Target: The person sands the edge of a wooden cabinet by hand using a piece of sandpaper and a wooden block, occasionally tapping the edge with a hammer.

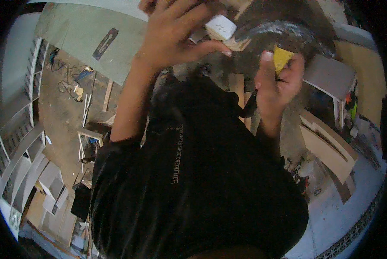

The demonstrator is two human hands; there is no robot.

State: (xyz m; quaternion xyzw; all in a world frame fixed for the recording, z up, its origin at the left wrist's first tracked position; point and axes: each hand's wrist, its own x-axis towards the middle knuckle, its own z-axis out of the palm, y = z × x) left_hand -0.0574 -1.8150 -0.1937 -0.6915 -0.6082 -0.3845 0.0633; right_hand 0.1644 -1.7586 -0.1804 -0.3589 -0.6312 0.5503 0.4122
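Note:
My left hand point(172, 34) reaches up to the top of the view, its fingers apart and its thumb stretched out to the right. No object shows in its grasp, though the top edge cuts off some fingertips. Just beyond the thumb, a white block with small dark dots point(221, 26) lies by a small layered piece of wood point(238, 44). Over to the right, my right hand point(280, 80) pinches a yellow triangular piece point(283, 58), perhaps folded sandpaper, between thumb and fingers. Its point is turned up and away from the palm.
A pale green panel point(83, 32) with a dark slotted metal plate point(105, 43) on it is at upper left. Metal racks point(33, 73) line the left. A grey-topped stool or small table point(330, 75) and leaning board offcuts point(325, 140) stand at right. Wood strips and cables litter the floor.

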